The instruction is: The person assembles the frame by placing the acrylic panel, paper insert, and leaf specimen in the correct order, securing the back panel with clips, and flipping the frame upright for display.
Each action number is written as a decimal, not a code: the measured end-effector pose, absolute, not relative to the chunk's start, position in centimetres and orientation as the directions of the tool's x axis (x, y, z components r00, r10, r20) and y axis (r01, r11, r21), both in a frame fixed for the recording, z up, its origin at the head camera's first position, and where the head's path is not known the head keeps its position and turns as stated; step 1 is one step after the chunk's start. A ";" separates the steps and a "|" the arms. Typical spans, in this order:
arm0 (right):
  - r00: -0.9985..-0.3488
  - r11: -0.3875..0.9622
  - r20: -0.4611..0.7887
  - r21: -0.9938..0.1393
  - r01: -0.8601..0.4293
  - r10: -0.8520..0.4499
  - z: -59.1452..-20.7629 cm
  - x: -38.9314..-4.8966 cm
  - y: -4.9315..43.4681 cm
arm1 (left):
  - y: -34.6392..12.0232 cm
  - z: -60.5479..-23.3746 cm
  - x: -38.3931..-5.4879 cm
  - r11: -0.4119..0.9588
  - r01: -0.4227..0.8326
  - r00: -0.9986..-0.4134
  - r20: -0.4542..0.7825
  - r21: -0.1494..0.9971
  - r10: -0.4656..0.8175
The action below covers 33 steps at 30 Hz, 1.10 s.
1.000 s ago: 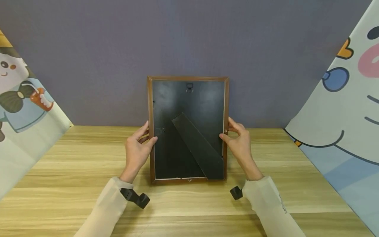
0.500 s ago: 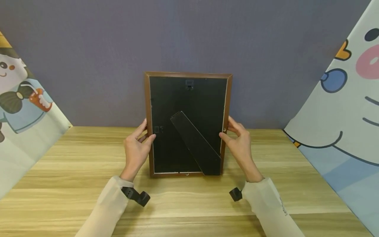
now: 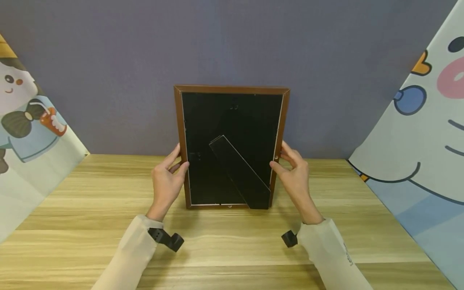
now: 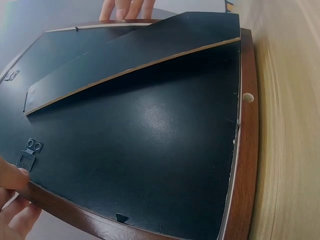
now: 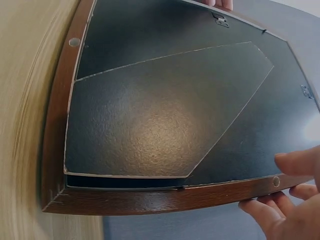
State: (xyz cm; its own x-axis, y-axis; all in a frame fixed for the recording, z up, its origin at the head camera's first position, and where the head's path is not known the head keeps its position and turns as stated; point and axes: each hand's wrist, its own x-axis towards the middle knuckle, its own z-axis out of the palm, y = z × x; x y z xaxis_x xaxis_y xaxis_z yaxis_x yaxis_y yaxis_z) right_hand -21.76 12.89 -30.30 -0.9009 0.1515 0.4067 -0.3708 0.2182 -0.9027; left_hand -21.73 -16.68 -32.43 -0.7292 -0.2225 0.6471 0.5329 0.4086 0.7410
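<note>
A picture frame [image 3: 232, 117] with a brown wooden rim stands back side toward me, its top leaning my way. A black easel leg [image 3: 241, 171] slants across its black back, the wide end at the lower right. My left hand [image 3: 167, 181] grips the left side, thumb on the rim and fingers behind. On the opposite side, my right hand [image 3: 295, 179] pinches the rim between thumb and fingers. A metal hanger [image 4: 30, 152] shows near the left thumb. The frame's front is hidden. Whether its bottom edge touches the table is unclear.
The wood-grain table [image 3: 224, 249] reaches back to a grey wall panel [image 3: 108, 80]. Cartoon-printed panels stand at the left [image 3: 32, 161] and right [image 3: 409, 153]. A black wrist camera [image 3: 168, 239] is strapped over the left sleeve, another camera [image 3: 289, 238] at the right.
The top of the picture frame has tilted toward me, and its bottom edge has shifted away. Both hands keep their grip on the sides and have hardly moved.
</note>
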 end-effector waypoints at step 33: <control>-0.903 0.184 0.411 -0.904 -0.386 0.126 -30.3 -21.8 13.1 | -16.6 -32.3 -21.7 0.296 0.509 -0.799 0.572 0.808 -0.186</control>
State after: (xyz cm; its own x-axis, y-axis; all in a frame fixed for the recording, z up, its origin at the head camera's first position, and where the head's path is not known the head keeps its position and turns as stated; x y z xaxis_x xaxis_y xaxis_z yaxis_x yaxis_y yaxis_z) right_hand -21.78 13.10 -30.27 -0.9029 0.1261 0.4109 -0.3858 0.1837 -0.9041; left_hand -21.69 -16.64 -32.30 -0.7992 -0.1861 0.5716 0.5091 0.2962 0.8081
